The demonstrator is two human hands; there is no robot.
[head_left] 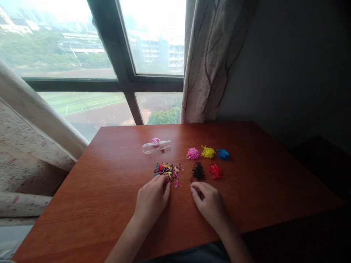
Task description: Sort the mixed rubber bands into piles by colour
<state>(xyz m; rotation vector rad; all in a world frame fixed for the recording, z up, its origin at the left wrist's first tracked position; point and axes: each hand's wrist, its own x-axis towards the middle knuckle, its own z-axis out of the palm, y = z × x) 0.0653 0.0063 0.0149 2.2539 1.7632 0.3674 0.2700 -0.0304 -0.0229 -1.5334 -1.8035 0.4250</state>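
Observation:
My left hand (pixel 154 194) rests at the near edge of a mixed pile of small coloured loops (pixel 164 170), which look like rubber bands or pin-like clips. Its fingers are curled down and closed, and their tips are partly hidden. Just right of it lies a stray pink loop (pixel 178 183), and another pink loop (pixel 181 167) sits higher up. My right hand (pixel 207 199) is in front of a black pile of loops (pixel 197 171), thumb and forefinger brought together. Whatever may be between those fingertips is too small to make out.
Behind the black pile are a pink pile (pixel 192 153), a yellow pile (pixel 208 152) and a blue pile (pixel 223 154); a red pile (pixel 215 171) lies right of it. A clear bottle-like container (pixel 150 147) lies farther back on the wooden table (pixel 95 197), before a window and curtains.

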